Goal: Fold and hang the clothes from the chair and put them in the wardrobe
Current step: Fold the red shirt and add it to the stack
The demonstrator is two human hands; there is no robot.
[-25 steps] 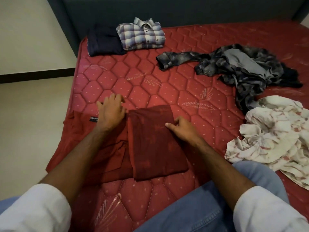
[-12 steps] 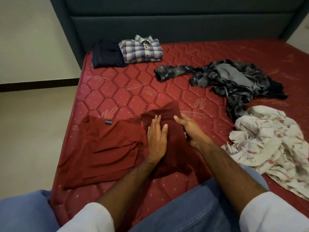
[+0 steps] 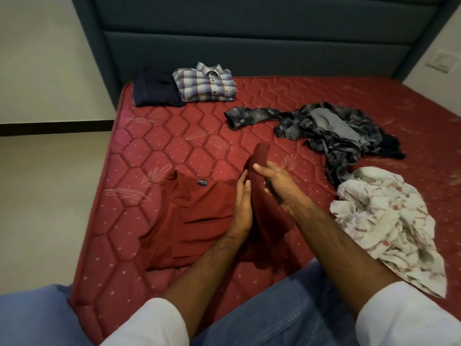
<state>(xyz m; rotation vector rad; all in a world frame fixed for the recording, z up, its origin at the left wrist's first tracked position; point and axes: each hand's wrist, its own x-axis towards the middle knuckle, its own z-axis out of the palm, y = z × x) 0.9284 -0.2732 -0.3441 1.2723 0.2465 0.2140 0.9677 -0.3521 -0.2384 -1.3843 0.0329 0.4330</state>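
A dark red shirt (image 3: 192, 213) lies partly folded on the red mattress (image 3: 174, 136), its neck label facing up. My right hand (image 3: 277, 186) grips the shirt's folded right side and lifts its edge off the bed. My left hand (image 3: 242, 203) lies flat with straight fingers against the fold line, just left of the raised cloth. A folded plaid shirt (image 3: 207, 83) and a folded dark navy garment (image 3: 154, 89) sit at the far left by the headboard.
A crumpled grey patterned shirt (image 3: 331, 126) lies at mid right, with a rumpled white floral garment (image 3: 389, 226) nearer me on the right. A blue-grey headboard (image 3: 249, 46) stands behind. The mattress edge drops to the pale floor (image 3: 50, 196) on the left. My jeans-clad knees fill the bottom.
My left hand moved from the shirt's left part to the fold line in the middle. My right hand has closed on the right side and raised it. The view tilted up.
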